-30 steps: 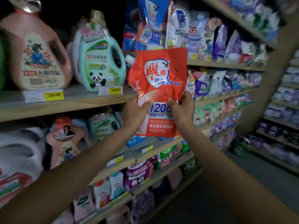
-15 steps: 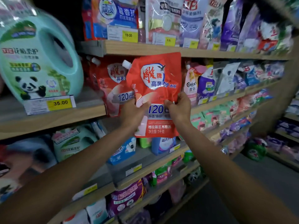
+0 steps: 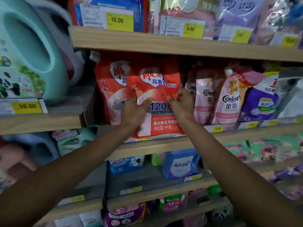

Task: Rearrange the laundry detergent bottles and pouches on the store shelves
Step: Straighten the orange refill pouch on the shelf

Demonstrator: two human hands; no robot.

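A red detergent pouch (image 3: 157, 82) with a white and blue logo stands upright at the front of the middle wooden shelf (image 3: 147, 146), its base on the shelf edge. My left hand (image 3: 134, 110) grips its left side, fingers spread over the front. On its right edge my right hand (image 3: 182, 104) pinches it with curled fingers. A second identical red pouch (image 3: 111, 79) stands just behind and to the left, partly covered.
Pink Comfort pouches (image 3: 227, 99) and a purple pouch (image 3: 260, 102) stand tight to the right. A large teal panda bottle (image 3: 27, 59) sits on the left shelf. The upper shelf board (image 3: 164, 43) hangs close above. Lower shelves hold a blue bottle (image 3: 180, 163) and more packs.
Both hands have carried the red pouch forward from mid-air into the shelf, in front of the matching pouch. The view has closed in on the shelf.
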